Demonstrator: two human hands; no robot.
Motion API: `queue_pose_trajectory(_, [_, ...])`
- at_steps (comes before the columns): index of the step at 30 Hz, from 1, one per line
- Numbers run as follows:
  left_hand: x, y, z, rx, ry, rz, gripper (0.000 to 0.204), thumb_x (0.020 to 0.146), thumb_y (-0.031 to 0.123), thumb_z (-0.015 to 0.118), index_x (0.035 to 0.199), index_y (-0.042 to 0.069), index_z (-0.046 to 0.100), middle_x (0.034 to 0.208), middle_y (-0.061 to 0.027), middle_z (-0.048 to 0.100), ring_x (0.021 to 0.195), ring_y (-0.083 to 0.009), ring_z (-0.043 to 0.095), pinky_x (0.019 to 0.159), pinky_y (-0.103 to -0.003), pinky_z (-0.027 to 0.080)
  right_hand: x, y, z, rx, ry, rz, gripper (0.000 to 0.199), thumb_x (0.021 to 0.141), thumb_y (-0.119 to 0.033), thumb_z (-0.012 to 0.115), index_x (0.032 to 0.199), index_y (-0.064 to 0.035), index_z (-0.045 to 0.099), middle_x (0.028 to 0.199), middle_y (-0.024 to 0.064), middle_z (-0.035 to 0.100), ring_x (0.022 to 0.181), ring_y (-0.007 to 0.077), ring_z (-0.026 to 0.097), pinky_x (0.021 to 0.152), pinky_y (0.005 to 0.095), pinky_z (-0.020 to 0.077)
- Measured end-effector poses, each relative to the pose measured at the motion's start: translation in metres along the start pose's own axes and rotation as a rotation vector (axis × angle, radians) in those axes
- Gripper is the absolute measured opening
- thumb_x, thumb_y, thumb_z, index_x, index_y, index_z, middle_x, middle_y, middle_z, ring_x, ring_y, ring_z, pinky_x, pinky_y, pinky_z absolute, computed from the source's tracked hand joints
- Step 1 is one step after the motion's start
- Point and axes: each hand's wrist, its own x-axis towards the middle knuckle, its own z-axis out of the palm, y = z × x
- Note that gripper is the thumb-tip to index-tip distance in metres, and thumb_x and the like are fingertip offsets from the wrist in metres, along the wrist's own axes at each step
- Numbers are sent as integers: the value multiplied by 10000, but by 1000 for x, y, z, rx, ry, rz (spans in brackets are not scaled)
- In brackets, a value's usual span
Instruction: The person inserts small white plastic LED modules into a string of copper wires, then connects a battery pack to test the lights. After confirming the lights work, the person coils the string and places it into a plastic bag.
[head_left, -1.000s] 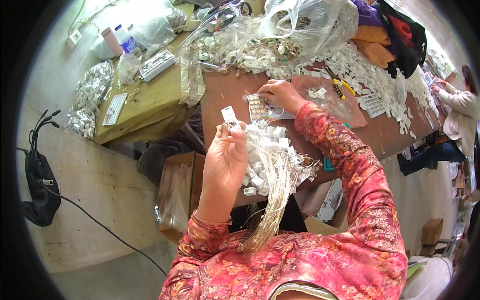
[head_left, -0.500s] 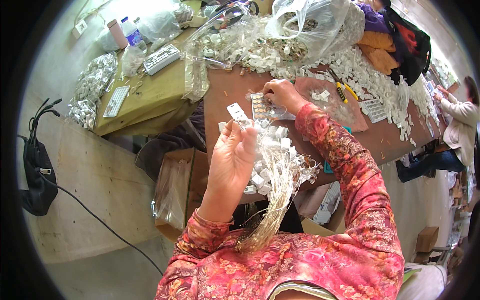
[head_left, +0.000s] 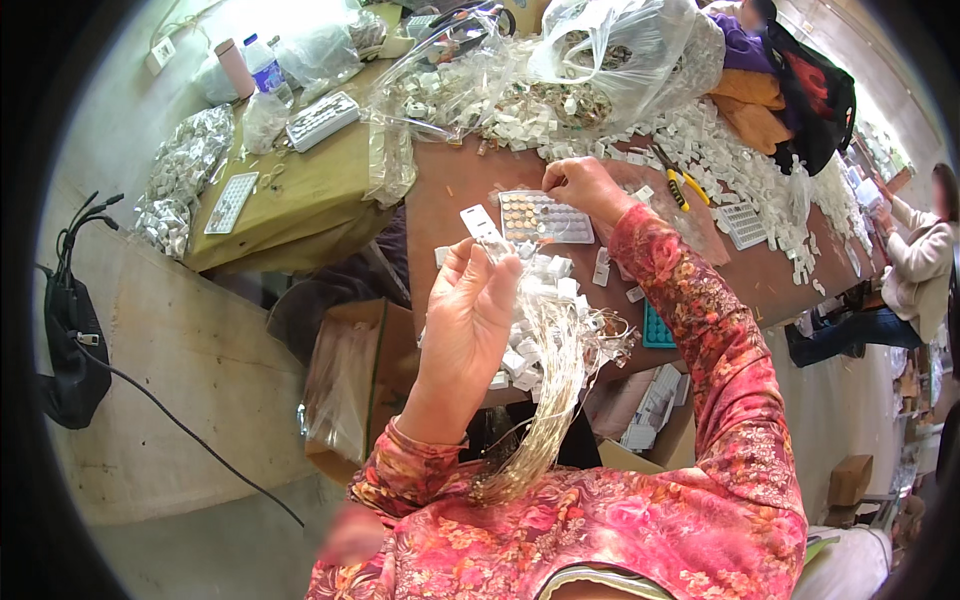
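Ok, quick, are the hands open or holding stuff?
Left hand: closed, holding a small white plastic case.
Right hand: can't tell if closed or holding anything.

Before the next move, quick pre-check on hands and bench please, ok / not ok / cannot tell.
1. White case gripped by the left hand: ok, pinched, its far end sticking out.
2. Small part in the right hand: cannot tell, the curled fingers hide it.
3. Tray in easy reach: ok, judging by the right hand at its upper edge; round discs sit in its left part.
4. Space beside the left hand clear: not ok, loose white pieces are heaped there.
5. Wire bundle untangled: cannot tell, strands too fine.
6. Yellow-handled pliers apart from the right hand: ok.
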Motion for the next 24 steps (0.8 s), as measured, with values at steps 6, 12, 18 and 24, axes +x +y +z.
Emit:
queue_pose_trajectory(6, [0,0,1,81,-36,14,151,970,43,491,1110,-15,483,1040,-140,577,890,-157,578,843,-228,543,-8,1,11,-145,-52,-130,162,699,-97,694,857,-62,712,803,130,683,778,295,663,715,371,522])
queue_pose_trajectory(12, [0,1,2,105,-42,4,149,969,52,498,1109,-1,489,1035,-128,584,881,-158,586,836,-231,546,-24,-7,9,-306,25,-228,91,732,-89,652,810,-45,666,836,136,638,806,316,649,718,415,509])
queue_pose_trajectory(18, [2,0,0,78,-43,-18,145,966,60,507,1099,5,487,1016,-130,595,866,-171,609,812,-243,564,-47,-11,1,-301,51,-211,97,753,-78,631,826,-45,685,855,124,648,813,317,647,739,400,517])
queue_pose_trajectory(24, [3,-3,0,146,-60,-37,172,964,92,524,1117,23,486,1035,-149,608,874,-178,633,810,-238,564,-34,-1,3,-258,30,-191,101,743,-97,638,804,-65,713,838,140,663,813,315,646,754,388,514])
